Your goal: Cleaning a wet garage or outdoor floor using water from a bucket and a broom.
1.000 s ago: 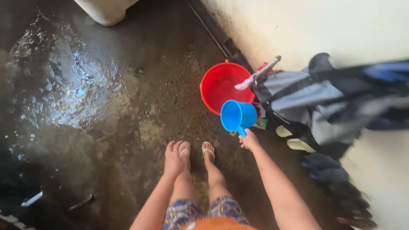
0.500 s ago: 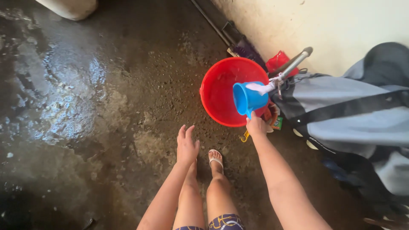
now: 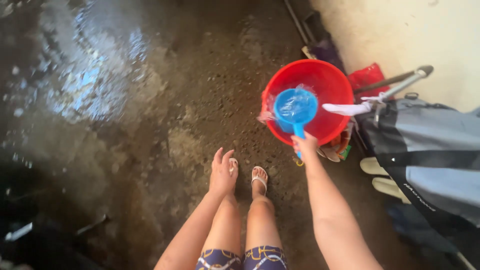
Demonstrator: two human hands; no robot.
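1 blue dipper above red bucket, handle in right hand.

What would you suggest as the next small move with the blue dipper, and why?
Probably lift it clear of the red bucket: the right hand holds the dipper by its handle, mouth up and seemingly brimming over.

Wet floor lies open to the left of the red bucket. On the bucket's right, a grey bag, a metal handle and the wall crowd close.
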